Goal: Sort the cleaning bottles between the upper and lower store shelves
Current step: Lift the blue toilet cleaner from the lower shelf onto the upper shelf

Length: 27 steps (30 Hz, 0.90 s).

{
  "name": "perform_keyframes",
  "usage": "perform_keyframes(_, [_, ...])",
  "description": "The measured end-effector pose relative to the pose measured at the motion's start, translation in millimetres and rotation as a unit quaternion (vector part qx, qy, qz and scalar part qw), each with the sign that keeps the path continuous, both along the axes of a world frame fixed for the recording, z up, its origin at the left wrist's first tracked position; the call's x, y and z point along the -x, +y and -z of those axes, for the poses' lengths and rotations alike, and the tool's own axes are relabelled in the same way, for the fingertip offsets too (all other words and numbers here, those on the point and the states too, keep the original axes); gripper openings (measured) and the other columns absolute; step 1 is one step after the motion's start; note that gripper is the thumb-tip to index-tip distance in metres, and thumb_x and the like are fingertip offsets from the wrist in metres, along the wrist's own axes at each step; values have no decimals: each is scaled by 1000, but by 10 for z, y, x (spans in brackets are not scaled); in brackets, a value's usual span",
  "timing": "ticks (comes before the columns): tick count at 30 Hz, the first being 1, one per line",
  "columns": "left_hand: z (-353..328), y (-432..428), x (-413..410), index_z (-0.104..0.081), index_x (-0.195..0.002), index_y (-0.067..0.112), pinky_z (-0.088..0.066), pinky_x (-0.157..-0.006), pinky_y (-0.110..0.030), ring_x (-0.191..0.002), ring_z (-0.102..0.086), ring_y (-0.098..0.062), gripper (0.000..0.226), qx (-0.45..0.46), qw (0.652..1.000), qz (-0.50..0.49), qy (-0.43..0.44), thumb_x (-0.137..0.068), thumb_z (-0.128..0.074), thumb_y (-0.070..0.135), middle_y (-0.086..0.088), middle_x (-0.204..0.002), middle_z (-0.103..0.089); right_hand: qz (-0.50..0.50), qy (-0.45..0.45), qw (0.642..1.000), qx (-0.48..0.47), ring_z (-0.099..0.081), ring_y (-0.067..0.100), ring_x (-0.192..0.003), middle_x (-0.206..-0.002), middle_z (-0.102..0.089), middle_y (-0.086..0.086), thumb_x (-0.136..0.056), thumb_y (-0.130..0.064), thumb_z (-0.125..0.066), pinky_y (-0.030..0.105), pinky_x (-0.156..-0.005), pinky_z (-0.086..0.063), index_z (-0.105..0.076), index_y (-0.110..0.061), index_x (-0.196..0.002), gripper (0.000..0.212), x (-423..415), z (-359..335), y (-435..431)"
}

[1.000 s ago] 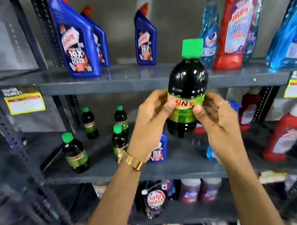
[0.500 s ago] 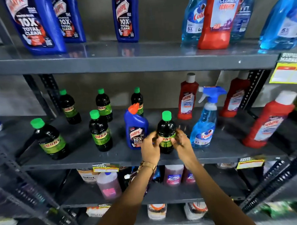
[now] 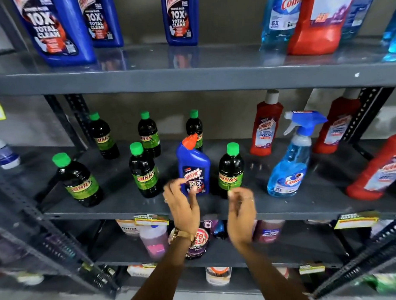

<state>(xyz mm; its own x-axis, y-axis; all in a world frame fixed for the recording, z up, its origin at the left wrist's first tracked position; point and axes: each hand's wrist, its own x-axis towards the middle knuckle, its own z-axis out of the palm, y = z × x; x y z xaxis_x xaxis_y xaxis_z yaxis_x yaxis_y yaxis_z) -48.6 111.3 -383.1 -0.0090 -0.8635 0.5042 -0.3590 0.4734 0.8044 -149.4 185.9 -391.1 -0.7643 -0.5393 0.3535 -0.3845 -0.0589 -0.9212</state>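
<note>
On the lower shelf a dark green-capped bottle stands upright beside a blue Harpic bottle; left hand and right hand hover just before them, each grip loose, empty.

Six green-capped Sunny bottles, four blue Harpic bottles, four red Harpic bottles, two hands
</note>
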Motion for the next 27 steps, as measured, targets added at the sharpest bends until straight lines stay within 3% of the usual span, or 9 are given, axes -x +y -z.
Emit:
perform_keyframes(2, [-26,-194,-67,-45,-123,5,-42,-99,-49,-116,-44,-31,36,2,1000,-3,-13,-89,-56,12,-20,-125,-44,-74,6,997,-32,-55,-1,-88,-100,-57,-1,-94,-15,-53,12,-78,-44,-55,-30,-104,19,-247,-17,-127])
perform_keyframes(5, [-102,-439,-78,-27,-140,-2,-34,-112,-43,-132,-39,-34,52,-73,993,93,-19,-93,-49,7,-23,-143,-37,-91,-15,993,-70,-53,22,-120,-131,-53,16,-95,-7,-49,31,-105,-43,-47,-2,-131,37,-399,-80,-489])
perform_keyframes(8, [-155,-600,-151,-39,-130,0,-45,-97,-33,-117,-56,-35,37,-147,976,158,-31,-96,-47,11,-21,-127,-57,-78,-43,992,-89,-41,33,-134,-142,-43,25,-91,3,-47,43,-114,-32,-33,7,-140,51,-483,-151,-775])
perform_keyframes(10, [-186,-656,-224,-44,-120,-1,-49,-93,-41,-108,-61,-36,30,-168,969,178,-43,-95,-49,13,-22,-117,-63,-62,-70,992,-84,-44,34,-131,-141,-44,25,-90,3,-50,44,-112,-35,-31,8,-139,53,-500,-178,-850])
perform_keyframes(13, [-238,-613,-356,-44,-123,-3,-48,-96,-47,-110,-60,-37,34,-171,965,186,-64,-93,-52,10,-23,-118,-63,-53,-88,992,-69,-54,36,-119,-128,-53,25,-89,-3,-58,44,-104,-43,-39,7,-131,48,-536,-196,-800])
perform_keyframes(17, [-421,-318,-603,-48,-113,0,-51,-89,-39,-95,-63,-24,25,-123,967,211,-65,-90,-55,7,-11,-104,-66,-81,-12,996,-27,-60,30,-110,-119,-60,17,-90,-10,-59,43,-93,-50,-44,-1,-125,40,-636,-279,-372])
perform_keyframes(20, [-820,-84,-840,-50,-109,5,-50,-91,-52,-95,-64,-27,21,-77,960,263,-52,-90,-56,14,-9,-98,-67,-100,22,994,43,-63,12,-107,-116,-63,2,-90,-17,-61,25,-91,-51,-42,-12,-128,43,-761,-606,-31])
perform_keyframes(22, [-1258,26,-950,-52,-108,6,-51,-92,-53,-101,-65,-29,25,-27,953,298,-37,-89,-57,21,-11,-103,-69,-100,46,989,96,-63,2,-103,-113,-63,-10,-89,-20,-63,14,-87,-50,-42,-21,-126,43,-823,-998,115])
perform_keyframes(27, [-2439,120,-1059,-58,-107,19,-59,-72,-24,-92,-71,-9,20,84,935,343,19,-89,-59,26,0,-104,-73,-83,128,969,194,-63,5,-104,-113,-63,-6,-85,-31,-65,18,-88,-50,-45,-28,-120,40,-801,-2188,233])
